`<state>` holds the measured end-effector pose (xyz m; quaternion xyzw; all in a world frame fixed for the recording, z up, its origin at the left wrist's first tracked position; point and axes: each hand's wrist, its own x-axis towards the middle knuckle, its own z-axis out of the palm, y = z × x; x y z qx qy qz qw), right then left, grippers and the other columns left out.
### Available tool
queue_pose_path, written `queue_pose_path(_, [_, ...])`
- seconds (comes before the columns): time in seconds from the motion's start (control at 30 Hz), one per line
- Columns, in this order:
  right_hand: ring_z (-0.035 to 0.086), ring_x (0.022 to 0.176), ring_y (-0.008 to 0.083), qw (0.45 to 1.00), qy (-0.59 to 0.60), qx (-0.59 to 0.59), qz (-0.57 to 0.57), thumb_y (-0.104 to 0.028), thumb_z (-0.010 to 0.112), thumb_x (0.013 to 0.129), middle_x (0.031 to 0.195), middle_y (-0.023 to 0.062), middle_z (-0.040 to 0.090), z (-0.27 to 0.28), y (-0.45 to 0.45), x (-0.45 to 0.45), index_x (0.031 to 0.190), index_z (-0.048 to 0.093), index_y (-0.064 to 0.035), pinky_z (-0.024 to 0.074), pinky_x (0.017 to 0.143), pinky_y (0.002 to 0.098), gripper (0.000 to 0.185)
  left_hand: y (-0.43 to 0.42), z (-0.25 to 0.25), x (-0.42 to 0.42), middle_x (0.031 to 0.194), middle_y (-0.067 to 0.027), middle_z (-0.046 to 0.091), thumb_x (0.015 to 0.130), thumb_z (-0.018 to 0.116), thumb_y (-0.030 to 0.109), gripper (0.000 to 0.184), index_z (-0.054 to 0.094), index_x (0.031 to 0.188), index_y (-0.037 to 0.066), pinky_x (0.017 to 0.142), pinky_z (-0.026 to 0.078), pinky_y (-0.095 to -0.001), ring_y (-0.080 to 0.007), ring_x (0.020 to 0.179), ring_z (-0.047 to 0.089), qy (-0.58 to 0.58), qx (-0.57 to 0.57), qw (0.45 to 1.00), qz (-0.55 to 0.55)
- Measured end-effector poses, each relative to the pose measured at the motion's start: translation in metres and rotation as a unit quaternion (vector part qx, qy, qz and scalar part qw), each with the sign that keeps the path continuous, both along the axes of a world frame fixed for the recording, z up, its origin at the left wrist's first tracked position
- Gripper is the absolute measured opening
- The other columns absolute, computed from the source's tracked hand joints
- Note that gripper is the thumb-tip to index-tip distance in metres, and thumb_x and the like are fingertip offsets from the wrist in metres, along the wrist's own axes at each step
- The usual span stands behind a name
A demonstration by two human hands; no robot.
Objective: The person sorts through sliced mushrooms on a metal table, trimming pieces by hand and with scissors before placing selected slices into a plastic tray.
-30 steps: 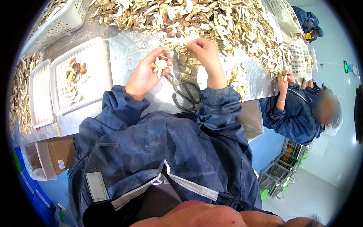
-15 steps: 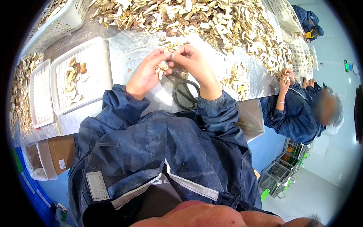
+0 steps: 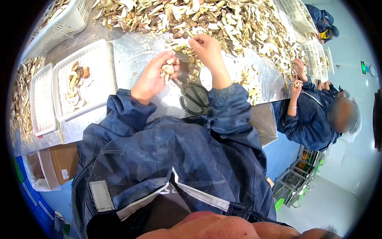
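Several pale mushroom slices (image 3: 168, 69) lie in my left hand (image 3: 153, 77), whose fingers are curled round them. My right hand (image 3: 207, 51) is up at the near edge of the large heap of dried slices (image 3: 223, 24), its thumb and forefinger pinched together; whatever is between them is too small to make out. Below and between the hands, black-handled scissors (image 3: 194, 98) rest on the metal table (image 3: 135, 51). A small group of slices (image 3: 250, 81) lies right of my right forearm.
Two white trays stand at the left, the larger tray (image 3: 101, 79) bearing a few brown pieces. A white basket (image 3: 59, 30) is at the upper left. At the right, a co-worker (image 3: 312, 113) handles slices near another basket (image 3: 314, 59). An open carton (image 3: 63, 163) sits below the table.
My right hand came in to my left hand's fingers, then moved back up and right to the heap. My left hand stays round its slices. The co-worker's hands have moved apart.
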<state>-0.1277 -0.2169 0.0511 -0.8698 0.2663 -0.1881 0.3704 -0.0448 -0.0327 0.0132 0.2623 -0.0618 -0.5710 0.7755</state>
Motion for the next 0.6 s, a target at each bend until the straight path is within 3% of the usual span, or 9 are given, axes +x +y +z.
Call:
queue_pose_path(0.07, [0.067,0.069,0.0262,0.992,-0.036,-0.123,0.001,-0.023,0.070,0.083,0.075,0.0121,0.069,-0.015,-0.006,0.020,0.093,0.073,-0.0039,0.0514,0.064,0.0366,0.022,0.000,0.001,0.002,0.092,-0.0065,0.063,0.099,0.058,0.018,0.013,0.060,0.101,0.006,0.061,0.050,-0.0278,-0.0149,0.078,0.062,0.005,-0.012,1.000,0.000])
queue_pose_path(0.1, [0.068,0.076,0.0345,0.986,0.000,-0.167,-0.006,-0.023,0.069,0.080,0.081,0.0157,0.070,-0.017,-0.007,0.028,0.096,0.074,-0.0082,0.0527,0.070,0.0420,0.023,0.001,0.001,0.003,0.093,-0.0067,0.063,0.099,0.057,0.018,0.013,0.059,0.102,0.006,0.061,0.051,-0.0280,-0.0152,0.079,0.062,-0.002,-0.016,1.000,0.000])
queue_pose_path(0.23, [0.068,0.079,0.0342,0.970,0.067,-0.232,-0.007,-0.022,0.068,0.078,0.084,0.0166,0.070,-0.025,-0.005,0.036,0.098,0.072,-0.0060,0.0537,0.072,0.0431,0.025,0.002,0.006,0.005,0.095,-0.0073,0.063,0.099,0.055,0.018,0.016,0.058,0.108,0.006,0.063,0.051,-0.0277,-0.0161,0.083,0.063,-0.021,-0.002,0.999,0.031])
queue_pose_path(0.33, [0.067,0.080,0.0377,0.981,0.076,-0.181,-0.006,-0.022,0.069,0.075,0.086,0.0184,0.069,-0.023,-0.006,0.029,0.089,0.070,-0.0066,0.0533,0.072,0.0468,0.021,0.002,0.002,0.006,0.097,-0.0072,0.063,0.100,0.054,0.018,0.019,0.057,0.114,0.006,0.064,0.051,-0.0281,-0.0167,0.085,0.063,-0.014,-0.011,0.999,0.039])
queue_pose_path(0.37, [0.069,0.078,0.0308,0.984,0.084,-0.157,-0.017,-0.024,0.073,0.074,0.083,0.0156,0.071,-0.020,-0.006,0.025,0.090,0.071,-0.0056,0.0542,0.070,0.0400,0.024,0.002,0.001,0.006,0.098,-0.0073,0.063,0.101,0.053,0.021,0.021,0.057,0.115,0.006,0.064,0.051,-0.0273,-0.0165,0.085,0.063,-0.016,-0.001,0.999,0.043])
queue_pose_path(0.47, [0.066,0.071,0.0137,0.994,0.015,0.105,-0.025,-0.021,0.075,0.079,0.082,0.0065,0.072,0.001,-0.001,0.017,0.097,0.072,-0.0031,0.0509,0.062,0.0280,0.025,0.001,0.001,0.006,0.100,-0.0076,0.063,0.103,0.049,0.028,0.028,0.056,0.118,0.007,0.063,0.051,-0.0259,-0.0166,0.086,0.062,-0.006,0.018,0.998,0.055])
queue_pose_path(0.5, [0.066,0.076,0.0110,0.979,-0.019,0.204,0.022,-0.024,0.078,0.077,0.084,0.0073,0.072,0.008,0.001,0.015,0.098,0.073,-0.0027,0.0518,0.069,0.0260,0.030,0.001,0.002,0.006,0.100,-0.0077,0.063,0.103,0.048,0.030,0.030,0.056,0.119,0.006,0.063,0.051,-0.0261,-0.0170,0.086,0.062,0.008,0.017,0.998,0.058])
queue_pose_path(0.6, [0.066,0.076,0.0094,0.956,-0.035,0.257,0.140,-0.022,0.077,0.080,0.084,0.0060,0.073,0.029,0.017,0.019,0.099,0.072,-0.0009,0.0514,0.070,0.0252,0.029,0.000,0.008,0.006,0.101,-0.0082,0.062,0.104,0.045,0.032,0.033,0.056,0.119,0.005,0.063,0.051,-0.0272,-0.0183,0.086,0.061,0.035,0.015,0.997,0.073])
